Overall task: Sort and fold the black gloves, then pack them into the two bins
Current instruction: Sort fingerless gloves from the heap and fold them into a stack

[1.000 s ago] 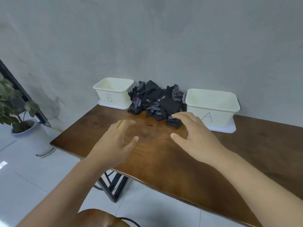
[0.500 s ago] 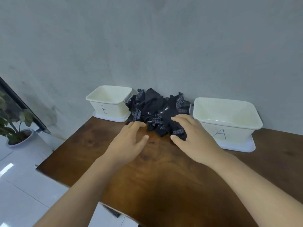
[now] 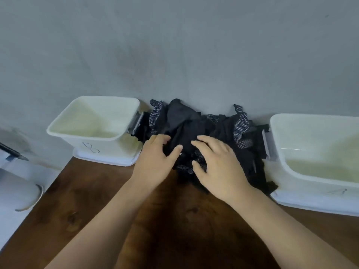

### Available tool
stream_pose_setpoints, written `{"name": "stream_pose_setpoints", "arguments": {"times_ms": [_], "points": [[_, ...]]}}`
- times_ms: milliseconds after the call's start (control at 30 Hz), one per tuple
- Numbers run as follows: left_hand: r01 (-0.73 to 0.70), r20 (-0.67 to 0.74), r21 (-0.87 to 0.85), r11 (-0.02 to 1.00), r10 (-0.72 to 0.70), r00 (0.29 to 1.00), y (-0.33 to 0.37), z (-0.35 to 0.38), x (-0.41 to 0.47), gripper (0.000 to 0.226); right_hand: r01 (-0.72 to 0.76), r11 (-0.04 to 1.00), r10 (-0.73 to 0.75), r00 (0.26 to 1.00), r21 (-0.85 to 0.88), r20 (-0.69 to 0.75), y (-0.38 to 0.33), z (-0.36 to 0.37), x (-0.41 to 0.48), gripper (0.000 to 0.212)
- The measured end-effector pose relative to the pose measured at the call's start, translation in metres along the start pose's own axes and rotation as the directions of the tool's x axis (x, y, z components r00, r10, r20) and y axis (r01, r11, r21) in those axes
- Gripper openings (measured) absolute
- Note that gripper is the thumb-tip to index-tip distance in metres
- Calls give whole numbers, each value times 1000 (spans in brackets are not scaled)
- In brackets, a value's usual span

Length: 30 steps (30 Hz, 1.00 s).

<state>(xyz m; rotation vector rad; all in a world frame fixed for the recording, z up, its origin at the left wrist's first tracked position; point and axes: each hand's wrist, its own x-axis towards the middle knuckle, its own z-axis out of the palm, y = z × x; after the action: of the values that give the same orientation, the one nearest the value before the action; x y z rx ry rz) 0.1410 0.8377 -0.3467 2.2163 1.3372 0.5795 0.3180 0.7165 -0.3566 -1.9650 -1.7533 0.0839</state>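
A heap of black gloves (image 3: 186, 121), some with white-dotted palms, lies against the wall between two white bins. Bin B (image 3: 83, 135) stands to the left of the heap and bin A (image 3: 291, 172) to the right; no gloves show inside either. My left hand (image 3: 155, 162) is on the heap's left front, its fingertips curled into the cloth and a fold caught between thumb and fingers. My right hand (image 3: 219, 167) lies on the heap's middle front with fingers spread over the gloves.
The brown wooden table (image 3: 174, 220) stretches toward me below my forearms. Its left edge drops off to a white tiled floor (image 3: 17, 183). The grey wall (image 3: 174, 55) stands right behind the bins and the heap.
Both hands moved forward from just in front of the heap onto it. The view came closer and tilted down over the gloves.
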Motion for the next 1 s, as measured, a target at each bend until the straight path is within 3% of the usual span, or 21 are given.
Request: {"name": "stream_pose_setpoints", "arguments": {"times_ms": [200, 467, 633, 700, 800, 900, 1000], "points": [[-116, -121, -145, 983, 98, 988, -10, 15, 0, 20, -9, 993, -3, 995, -114, -100, 0, 37, -18, 56], [-274, -284, -407, 871, 164, 945, -14, -16, -37, 13, -45, 999, 34, 947, -26, -320, -34, 67, -84, 42], [-478, -403, -318, 819, 340, 850, -56, -22, -62, 20, -138, 989, 146, 918, 48, -368, -57, 92, -122, 44], [-556, -369, -206, 805, 462, 806, -86, -14, -77, 22, -178, 983, 183, 913, 48, -363, -60, 97, -132, 44], [-686, -164, -27, 727, 674, 721, -128, 2, -99, 21, -200, 977, 215, 903, 80, -372, -64, 99, -142, 44], [-732, -18, -66, 678, 733, 680, -146, 10, -110, 18, -181, 976, 213, 909, 122, -359, -65, 101, -144, 40], [-724, -11, -126, 678, 729, 685, -145, 8, -107, 20, -133, 984, 165, 928, 118, -333, -66, 103, -145, 36]]}}
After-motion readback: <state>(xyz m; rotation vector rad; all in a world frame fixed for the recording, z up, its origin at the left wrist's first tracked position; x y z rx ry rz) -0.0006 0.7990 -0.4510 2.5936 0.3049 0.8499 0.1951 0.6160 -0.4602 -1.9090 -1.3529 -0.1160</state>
